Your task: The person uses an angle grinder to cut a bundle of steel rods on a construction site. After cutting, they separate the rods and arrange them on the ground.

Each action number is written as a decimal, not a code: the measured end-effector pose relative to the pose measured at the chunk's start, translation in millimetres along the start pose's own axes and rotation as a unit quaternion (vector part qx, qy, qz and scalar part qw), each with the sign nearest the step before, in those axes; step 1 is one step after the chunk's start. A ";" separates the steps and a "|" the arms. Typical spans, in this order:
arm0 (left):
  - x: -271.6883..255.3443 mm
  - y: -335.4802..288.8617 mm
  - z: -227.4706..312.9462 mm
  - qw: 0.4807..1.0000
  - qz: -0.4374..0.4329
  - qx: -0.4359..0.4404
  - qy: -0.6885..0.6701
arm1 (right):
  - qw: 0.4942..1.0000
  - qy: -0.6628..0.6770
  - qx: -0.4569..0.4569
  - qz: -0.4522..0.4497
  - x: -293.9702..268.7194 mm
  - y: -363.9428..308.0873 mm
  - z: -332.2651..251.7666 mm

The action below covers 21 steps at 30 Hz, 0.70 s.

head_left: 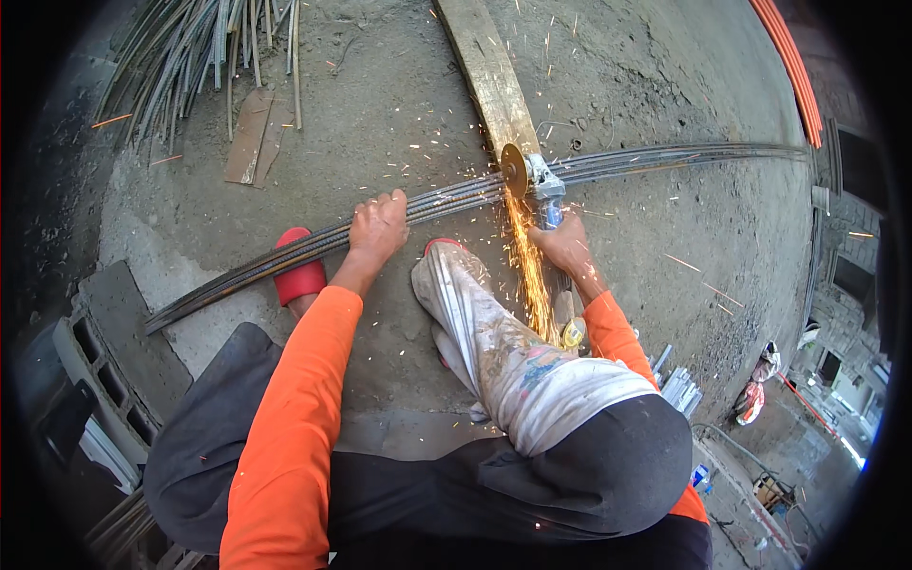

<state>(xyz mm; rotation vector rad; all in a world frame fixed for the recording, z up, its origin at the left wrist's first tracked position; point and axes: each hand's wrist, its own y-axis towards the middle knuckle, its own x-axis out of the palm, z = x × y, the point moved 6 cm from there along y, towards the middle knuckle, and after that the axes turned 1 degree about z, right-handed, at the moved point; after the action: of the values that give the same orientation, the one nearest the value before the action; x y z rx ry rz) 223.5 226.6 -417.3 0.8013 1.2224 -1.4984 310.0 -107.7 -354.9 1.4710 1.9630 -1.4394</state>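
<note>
A bundle of long steel rebars [454, 197] stretches across in front of me, lying over a wooden plank [496, 81]. My left hand [379, 226] is closed around the bars, left of the plank. In my right hand [564, 245] is a blue and silver angle grinder [545, 186], gripped by its body. Its brown cutting disc [514, 170] meets the bundle beside the plank. Orange sparks [528, 275] stream from the disc down toward my legs, and others fly about. The exact depth of the cut cannot be made out.
A pile of loose rebars [204, 52] lies at the far left near a brown board [255, 138]. Hollow blocks [104, 375] stand at the left. My red slipper [300, 270] is under the bars. Orange pipes [790, 66] run along the far right. Short cut pieces [680, 389] lie beside my right knee.
</note>
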 end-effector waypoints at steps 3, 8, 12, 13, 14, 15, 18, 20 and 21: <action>-4.4 -0.4 1.4 1.000 0.007 0.003 -0.005 | 0.999 0.009 0.032 -0.037 -6.0 -10.5 2.0; -4.5 0.3 1.1 1.000 -0.004 0.002 -0.002 | 0.999 0.012 0.020 -0.031 -10.9 -34.0 10.8; -0.9 0.8 -2.3 1.000 0.005 0.001 0.008 | 0.998 0.009 0.039 -0.038 -11.2 -42.1 7.6; -1.8 1.2 -1.0 1.000 0.008 0.006 0.005 | 0.999 0.008 0.030 -0.026 -9.9 -41.2 11.5; -2.4 2.1 0.3 1.000 0.010 0.005 0.002 | 1.000 0.016 0.018 -0.020 -8.8 -37.7 15.5; -2.1 1.2 1.5 1.000 0.011 0.003 0.000 | 1.000 0.024 0.008 -0.015 -7.9 -35.0 16.4; -1.4 1.1 0.4 1.000 0.013 0.001 0.001 | 0.999 0.034 0.013 -0.016 -4.1 -25.6 13.5; 0.5 0.9 -2.2 1.000 0.017 0.002 0.000 | 0.999 0.024 0.017 -0.019 -3.3 -22.5 8.5; 0.3 -0.8 -0.4 1.000 0.020 0.004 -0.004 | 1.000 0.012 0.014 -0.018 -4.5 -21.4 7.2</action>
<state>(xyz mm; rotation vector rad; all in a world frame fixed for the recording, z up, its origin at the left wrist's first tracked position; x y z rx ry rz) 222.6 226.9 -417.5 0.8216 1.1882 -1.4734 291.6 -115.6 -343.5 1.4786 2.0013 -1.4755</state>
